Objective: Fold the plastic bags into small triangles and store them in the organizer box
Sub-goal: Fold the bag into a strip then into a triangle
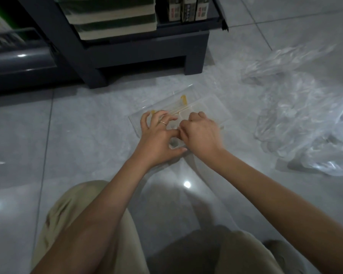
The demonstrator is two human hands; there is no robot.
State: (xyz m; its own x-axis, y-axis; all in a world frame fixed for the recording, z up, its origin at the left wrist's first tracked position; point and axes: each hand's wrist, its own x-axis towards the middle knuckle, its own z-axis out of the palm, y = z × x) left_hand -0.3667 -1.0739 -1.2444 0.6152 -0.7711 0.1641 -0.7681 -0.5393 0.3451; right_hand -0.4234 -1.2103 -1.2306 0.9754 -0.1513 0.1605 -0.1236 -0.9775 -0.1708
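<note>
A clear plastic organizer box (216,107) with yellow latches lies on the grey floor tiles, its lid open toward the shelf. Both hands are over its near compartments. My left hand (160,137) spreads its fingers on the box, thumb stretched right along the near edge. My right hand (200,133) is curled into a loose fist over the box's middle, its fingertips hidden; whether it holds a folded bag cannot be seen. A heap of crumpled clear plastic bags (305,115) lies on the floor to the right.
A dark grey shelf unit (143,52) stands just behind the box, holding striped cushions and small cartons. A dark rounded bin (22,64) sits at the left. My knees in beige trousers (83,224) fill the bottom of the view.
</note>
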